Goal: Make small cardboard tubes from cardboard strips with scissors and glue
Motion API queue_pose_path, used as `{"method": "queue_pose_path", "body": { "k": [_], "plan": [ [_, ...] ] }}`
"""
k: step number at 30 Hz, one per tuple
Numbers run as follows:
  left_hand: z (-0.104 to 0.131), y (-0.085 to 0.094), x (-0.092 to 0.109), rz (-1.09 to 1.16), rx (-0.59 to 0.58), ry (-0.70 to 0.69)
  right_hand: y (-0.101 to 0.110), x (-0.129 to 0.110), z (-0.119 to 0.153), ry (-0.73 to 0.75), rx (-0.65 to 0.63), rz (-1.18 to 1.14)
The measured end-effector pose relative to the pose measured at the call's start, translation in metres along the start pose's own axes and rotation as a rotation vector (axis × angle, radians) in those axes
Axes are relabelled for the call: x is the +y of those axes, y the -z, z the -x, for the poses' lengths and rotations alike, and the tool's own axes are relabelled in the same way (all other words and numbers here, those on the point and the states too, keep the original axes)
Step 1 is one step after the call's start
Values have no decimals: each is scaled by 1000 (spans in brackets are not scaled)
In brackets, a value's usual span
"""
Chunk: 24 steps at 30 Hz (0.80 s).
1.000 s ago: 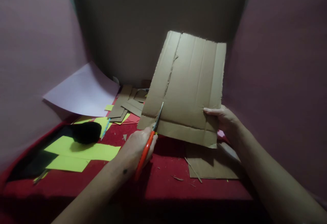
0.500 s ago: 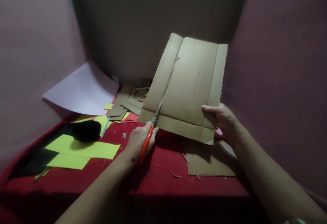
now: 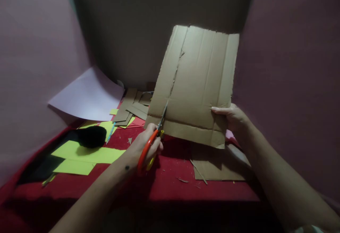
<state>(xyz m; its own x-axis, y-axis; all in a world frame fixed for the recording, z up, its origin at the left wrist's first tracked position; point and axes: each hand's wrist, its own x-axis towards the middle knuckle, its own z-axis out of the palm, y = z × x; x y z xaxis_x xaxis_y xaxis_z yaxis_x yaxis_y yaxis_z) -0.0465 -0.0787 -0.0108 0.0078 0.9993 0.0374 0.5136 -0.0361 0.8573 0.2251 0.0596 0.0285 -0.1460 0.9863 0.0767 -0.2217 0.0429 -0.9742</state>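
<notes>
A creased brown cardboard sheet [image 3: 198,84] is held up, tilted, above the red-covered table. My right hand [image 3: 232,116] is closed on its lower right edge, thumb on the front face and fingers hidden behind. My left hand [image 3: 148,142] grips a pair of scissors [image 3: 146,151] with orange and yellow handles. Their blades point up across the sheet's lower left, over its bottom crease; one blade shows in front of the cardboard. Above the tip, a ragged line runs up the sheet along a fold.
Yellow paper pieces [image 3: 74,167] and a black fuzzy object [image 3: 92,136] lie at left, near a blue pencil-like stick [image 3: 111,133]. Cardboard strips [image 3: 126,109] and a curled white sheet [image 3: 87,94] are behind. Another cardboard piece [image 3: 220,169] lies at right front on the red cloth [image 3: 170,187].
The cardboard has risen slightly and its tilt has changed a little. My left hand and the scissors have shifted slightly left, and the yellow handle now shows more.
</notes>
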Motion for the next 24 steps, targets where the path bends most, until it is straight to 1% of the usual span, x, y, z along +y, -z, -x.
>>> {"method": "queue_pose_path", "body": {
  "k": [4, 7, 9, 12, 15, 17, 20, 22, 24],
  "plan": [
    [-5, -3, 6, 41, -19, 25, 1, 2, -1, -62, -60, -45],
    [-7, -3, 10, 5, 10, 37, 1, 5, -1, -64, -84, -50],
    [-7, -3, 12, -93, 55, 17, 1, 5, -1, -60, -93, -49],
    [-7, -5, 13, -317, 153, -22, 0, 6, -1, -64, -93, -50],
    [-8, -11, 17, -471, 240, -10, -1, 5, -1, -67, -81, -28],
    [-10, -16, 18, -471, 293, 14, -1, 5, -1, -68, -67, -1],
    [-12, -21, 19, -360, 337, -14, 0, 5, -1, -72, -45, 6],
    [-12, -22, 17, -303, 322, -49, 2, 5, -2, -66, -22, -3],
    [-12, -20, 14, -236, 250, -58, 3, 4, -2, -63, -4, 1]
  ]
}}
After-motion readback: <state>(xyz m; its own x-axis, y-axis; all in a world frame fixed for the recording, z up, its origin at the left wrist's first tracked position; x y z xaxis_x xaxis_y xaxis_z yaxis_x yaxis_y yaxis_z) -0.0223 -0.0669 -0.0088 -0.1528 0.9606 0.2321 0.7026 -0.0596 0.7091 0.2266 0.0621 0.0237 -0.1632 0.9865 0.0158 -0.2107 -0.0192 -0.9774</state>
